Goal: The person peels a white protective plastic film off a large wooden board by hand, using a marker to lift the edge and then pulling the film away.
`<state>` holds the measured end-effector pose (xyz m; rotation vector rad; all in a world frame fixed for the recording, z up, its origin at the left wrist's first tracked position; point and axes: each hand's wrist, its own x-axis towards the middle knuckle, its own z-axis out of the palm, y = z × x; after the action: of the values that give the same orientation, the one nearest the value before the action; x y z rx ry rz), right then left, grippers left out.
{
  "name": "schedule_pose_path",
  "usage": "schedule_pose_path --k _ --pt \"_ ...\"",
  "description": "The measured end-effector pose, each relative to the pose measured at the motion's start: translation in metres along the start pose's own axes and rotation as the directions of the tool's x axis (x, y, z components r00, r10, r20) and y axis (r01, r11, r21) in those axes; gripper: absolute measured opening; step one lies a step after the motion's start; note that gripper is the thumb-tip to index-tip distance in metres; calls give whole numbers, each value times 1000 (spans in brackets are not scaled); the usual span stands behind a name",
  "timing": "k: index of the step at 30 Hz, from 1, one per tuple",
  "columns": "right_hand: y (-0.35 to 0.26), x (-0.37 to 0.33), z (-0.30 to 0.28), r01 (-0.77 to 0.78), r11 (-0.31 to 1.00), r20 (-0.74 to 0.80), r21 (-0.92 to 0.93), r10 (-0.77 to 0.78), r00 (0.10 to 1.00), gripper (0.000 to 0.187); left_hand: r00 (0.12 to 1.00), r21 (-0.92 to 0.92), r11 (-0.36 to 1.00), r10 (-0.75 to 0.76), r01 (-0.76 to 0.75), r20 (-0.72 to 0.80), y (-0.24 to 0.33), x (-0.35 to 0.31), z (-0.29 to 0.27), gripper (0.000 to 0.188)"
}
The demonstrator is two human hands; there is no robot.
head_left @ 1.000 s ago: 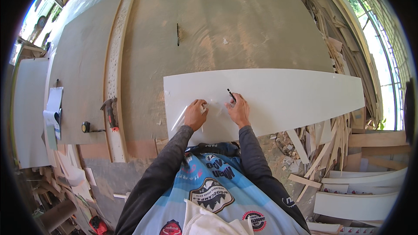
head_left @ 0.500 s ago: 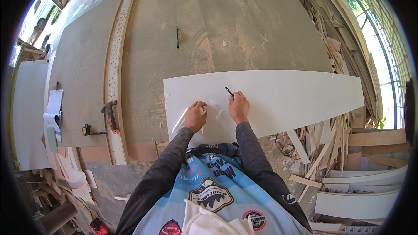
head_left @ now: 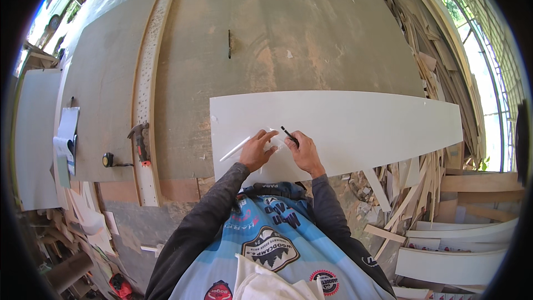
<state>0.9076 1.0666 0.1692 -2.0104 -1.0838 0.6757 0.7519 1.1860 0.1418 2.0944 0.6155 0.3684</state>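
A white tapered panel lies across the near side of the big table, its wide end to the left. My right hand grips a slim black pencil whose upper end points up and left. Just left of it, my left hand hovers low over the panel, thumb and fingers apart. Some thin, whitish scraps show around its fingertips; part of them is hidden by the hands. Beside the left hand lies a narrow white strip.
A long wooden rail crosses the table on the left, with a claw hammer on it. Nearby are a tape measure and a clipboard with papers. Farther off lies a thin black stick. Wood offcuts crowd the right side.
My left hand has moved right and let go of a whitish scrap, its fingers spreading. The right hand has shifted down slightly with the pencil, so the hands are closer together.
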Motion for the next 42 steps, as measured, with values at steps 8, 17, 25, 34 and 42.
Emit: schedule_pose_path --k 8,17,25,34,42 --pt "-9 17 2 -24 972 4 234 24 1000 21 993 -91 995 34 -44 -110 -12 13 0 11" --pt "21 27 21 54 993 -97 -101 -63 993 19 908 -164 972 -219 170 -356 -55 16 -44 16" --pt "9 42 52 55 946 -30 -320 -68 997 25 913 -118 979 -198 166 -356 -57 -3 -42 16" --pt "-12 58 48 10 1000 139 22 -13 990 29 983 17 999 -42 46 -181 -22 3 -21 33" --pt "-21 62 43 35 985 201 171 -69 977 21 941 29 984 -157 174 -301 -33 5 -19 19"
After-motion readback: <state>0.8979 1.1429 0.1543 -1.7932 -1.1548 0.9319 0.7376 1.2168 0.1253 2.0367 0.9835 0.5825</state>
